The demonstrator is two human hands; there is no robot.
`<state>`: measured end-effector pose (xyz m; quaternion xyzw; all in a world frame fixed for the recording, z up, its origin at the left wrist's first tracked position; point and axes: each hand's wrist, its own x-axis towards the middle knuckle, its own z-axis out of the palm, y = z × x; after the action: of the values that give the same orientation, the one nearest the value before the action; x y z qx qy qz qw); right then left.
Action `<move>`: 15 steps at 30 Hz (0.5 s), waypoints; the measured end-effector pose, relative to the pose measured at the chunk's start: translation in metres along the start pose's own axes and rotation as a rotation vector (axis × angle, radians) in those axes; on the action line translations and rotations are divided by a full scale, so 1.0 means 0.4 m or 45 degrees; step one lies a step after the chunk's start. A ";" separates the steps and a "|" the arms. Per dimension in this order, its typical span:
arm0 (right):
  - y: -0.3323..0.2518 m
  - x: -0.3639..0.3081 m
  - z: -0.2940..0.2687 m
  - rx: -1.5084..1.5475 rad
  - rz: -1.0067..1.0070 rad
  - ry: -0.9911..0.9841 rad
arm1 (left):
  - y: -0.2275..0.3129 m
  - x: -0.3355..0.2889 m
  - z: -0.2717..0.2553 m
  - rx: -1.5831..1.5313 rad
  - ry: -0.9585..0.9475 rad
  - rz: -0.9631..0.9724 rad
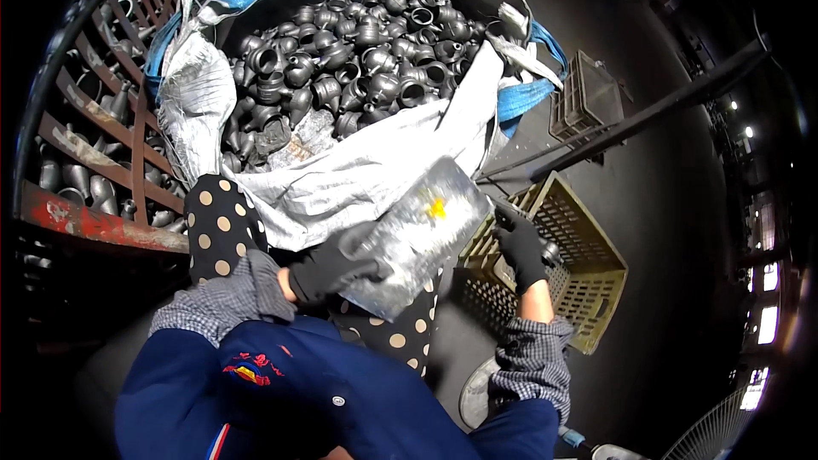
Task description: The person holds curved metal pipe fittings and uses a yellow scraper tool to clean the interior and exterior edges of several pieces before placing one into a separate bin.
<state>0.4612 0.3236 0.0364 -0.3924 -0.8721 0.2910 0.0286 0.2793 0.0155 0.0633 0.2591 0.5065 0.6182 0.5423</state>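
A grey metal plate (pixel 419 234) with a yellow mark lies tilted across my lap, one corner toward the crate. My left hand (pixel 334 264), in a dark glove, is at its lower left edge. Its fingers reach over the plate and the thumb stands apart. My right hand (pixel 521 249), also gloved, is beyond the plate's right corner, above a yellowish plastic crate (pixel 596 298). Its fingers stretch forward, and no held thing shows. A small shiny metal part (pixel 551 251) shows beside it. In front, a white bulk bag (pixel 298 204) holds many dark, rounded metal fittings (pixel 349 60).
On the left stands a rusty slatted metal bin (pixel 102 221) with more metal parts inside. A second crate (pixel 588 98) is at the far right, near a long dark bar (pixel 648 111). A fan guard (pixel 703 434) shows at the lower right. Blue straps (pixel 524 102) hang from the bag.
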 end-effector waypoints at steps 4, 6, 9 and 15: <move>-0.060 0.080 0.101 0.511 0.026 -0.070 | 0.094 0.043 -0.115 -0.025 0.270 0.130; -0.106 0.139 0.158 0.428 -0.156 0.161 | 0.112 0.056 -0.197 0.031 0.308 0.132; -0.198 0.224 0.187 0.087 -0.308 0.502 | 0.132 0.084 -0.254 0.039 0.403 0.142; -0.209 0.322 0.342 -0.486 -0.005 -0.015 | 0.065 0.123 -0.341 -0.024 0.471 0.067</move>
<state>0.2783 0.3036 -0.0556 -0.3874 -0.9123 0.1226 -0.0509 0.1363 0.0168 0.0276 0.1493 0.5848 0.6740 0.4260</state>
